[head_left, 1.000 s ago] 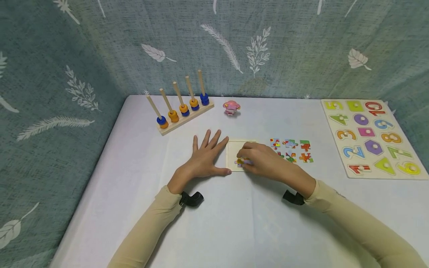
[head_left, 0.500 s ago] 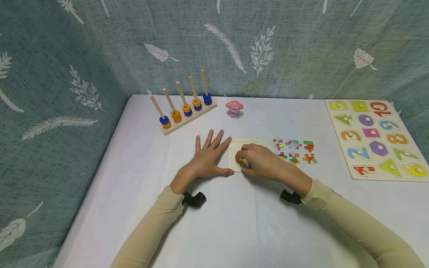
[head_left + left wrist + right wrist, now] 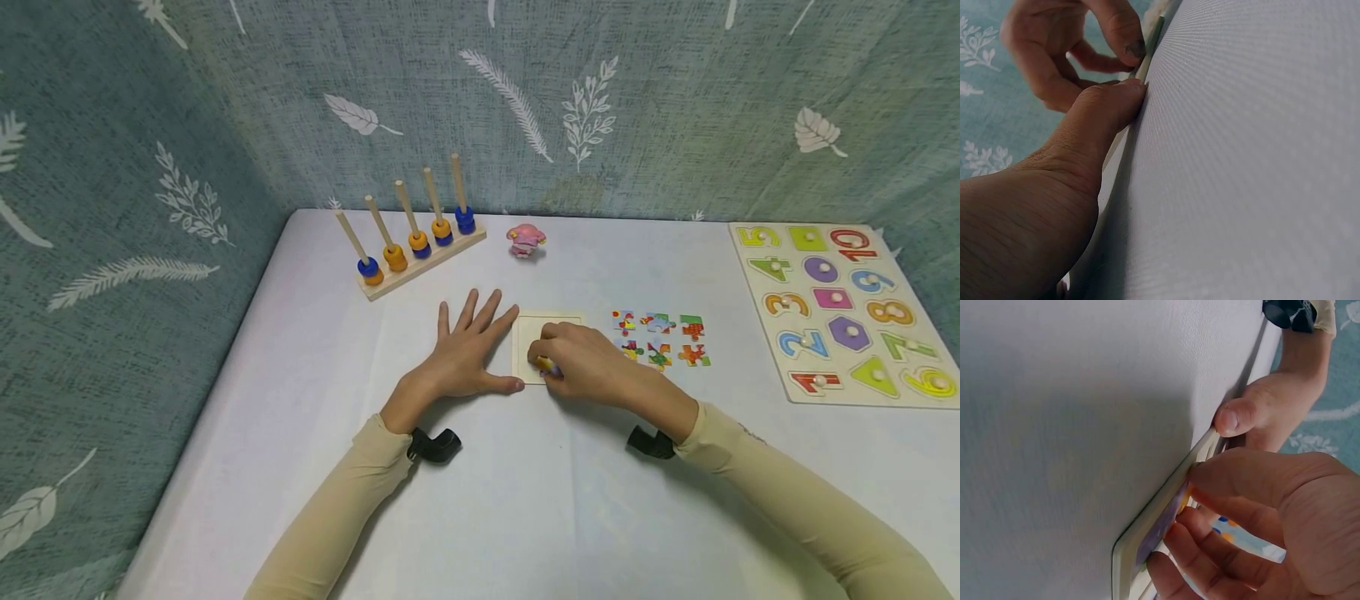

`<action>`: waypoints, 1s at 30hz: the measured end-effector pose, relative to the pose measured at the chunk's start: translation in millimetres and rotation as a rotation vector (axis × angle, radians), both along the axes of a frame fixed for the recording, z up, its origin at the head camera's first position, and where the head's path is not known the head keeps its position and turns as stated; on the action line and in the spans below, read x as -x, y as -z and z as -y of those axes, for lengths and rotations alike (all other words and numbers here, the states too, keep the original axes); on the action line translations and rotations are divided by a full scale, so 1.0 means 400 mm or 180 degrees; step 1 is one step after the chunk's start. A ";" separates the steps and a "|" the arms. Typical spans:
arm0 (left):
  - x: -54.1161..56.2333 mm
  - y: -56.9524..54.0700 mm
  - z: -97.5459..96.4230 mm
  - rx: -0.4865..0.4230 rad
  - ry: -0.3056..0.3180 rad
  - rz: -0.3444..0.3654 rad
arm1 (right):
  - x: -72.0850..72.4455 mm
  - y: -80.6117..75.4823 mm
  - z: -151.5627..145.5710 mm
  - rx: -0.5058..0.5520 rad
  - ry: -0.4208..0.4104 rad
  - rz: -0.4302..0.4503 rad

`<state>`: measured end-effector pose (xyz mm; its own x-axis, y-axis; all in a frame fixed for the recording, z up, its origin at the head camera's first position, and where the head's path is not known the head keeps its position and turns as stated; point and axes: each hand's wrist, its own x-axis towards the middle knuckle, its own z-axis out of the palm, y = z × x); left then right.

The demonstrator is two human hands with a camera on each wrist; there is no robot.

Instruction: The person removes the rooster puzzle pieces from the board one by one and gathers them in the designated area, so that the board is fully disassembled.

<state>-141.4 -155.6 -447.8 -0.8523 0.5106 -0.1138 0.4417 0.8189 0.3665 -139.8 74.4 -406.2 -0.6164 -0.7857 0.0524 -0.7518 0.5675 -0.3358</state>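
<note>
A small square wooden puzzle tray (image 3: 527, 330) lies on the table, with a raised rim. My left hand (image 3: 463, 360) is spread beside it, the thumb and forefinger tip touching its left edge. Over the tray, my right hand (image 3: 588, 357) pinches a yellow and purple jigsaw piece (image 3: 548, 365) at the lower left, mostly covered by the fingers. The right wrist view shows a purple printed surface (image 3: 1163, 525) inside the tray rim (image 3: 1124, 550), with the thumb and curled fingers on it. In the left wrist view the left thumb (image 3: 1116, 100) presses against the tray's edge.
Several loose jigsaw pieces (image 3: 658, 356) lie in two rows right of the tray. Behind stand a wooden peg abacus (image 3: 423, 265) with blue and orange rings and a pink figurine (image 3: 526, 240). A number-and-shape board (image 3: 798, 346) lies at the far right.
My right hand has shifted slightly left over the tray, and its fingers now cover more of the jigsaw piece. The left hand stays at the tray's edge. The head view has shifted a little.
</note>
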 end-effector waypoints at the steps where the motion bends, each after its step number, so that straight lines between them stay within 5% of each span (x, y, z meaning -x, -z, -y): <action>1: 0.000 0.000 0.000 0.0001 -0.0003 0.0005 | -0.002 -0.001 0.001 -0.0008 0.0010 -0.0018; 30: -0.001 -0.001 0.000 -0.0042 -0.0001 0.0004 | -0.019 0.003 0.003 0.0249 0.0157 -0.0265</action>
